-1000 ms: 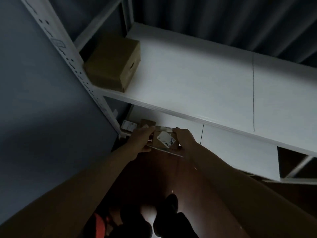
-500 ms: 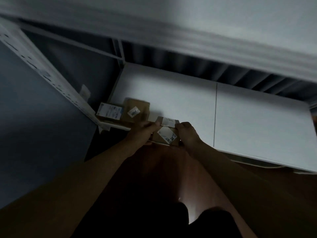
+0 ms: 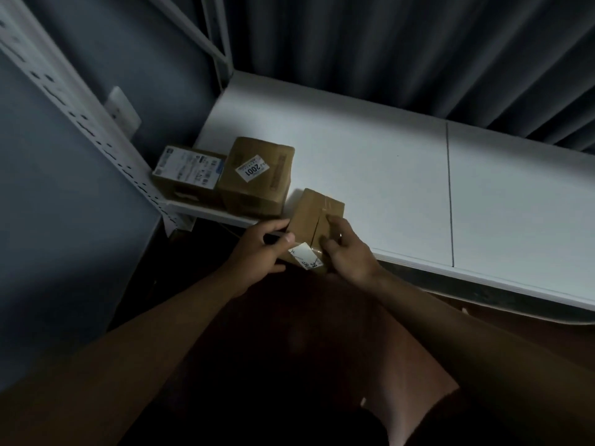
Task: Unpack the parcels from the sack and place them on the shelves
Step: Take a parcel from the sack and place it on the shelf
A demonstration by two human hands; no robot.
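A small brown cardboard parcel (image 3: 314, 217) with a white label lies at the front edge of the white shelf (image 3: 386, 175), partly overhanging it. My left hand (image 3: 260, 249) grips its left side, thumb on top near the label. My right hand (image 3: 346, 249) holds its right side with curled fingers on top. Two more parcels stand at the shelf's left end: a brown box marked 2001 (image 3: 257, 175) and a smaller box with a large white label (image 3: 188, 172). The sack is out of sight.
A white perforated shelf upright (image 3: 83, 123) runs diagonally at the left, next to a grey wall. Dark corrugated panelling (image 3: 386, 43) backs the shelf. The shelf's right part is bare white board with a seam (image 3: 450, 194). Brown floor shows below.
The view has dropped and closed in on the lower shelf. My hands have carried the small parcel forward onto the shelf's front edge, right of the 2001 box.
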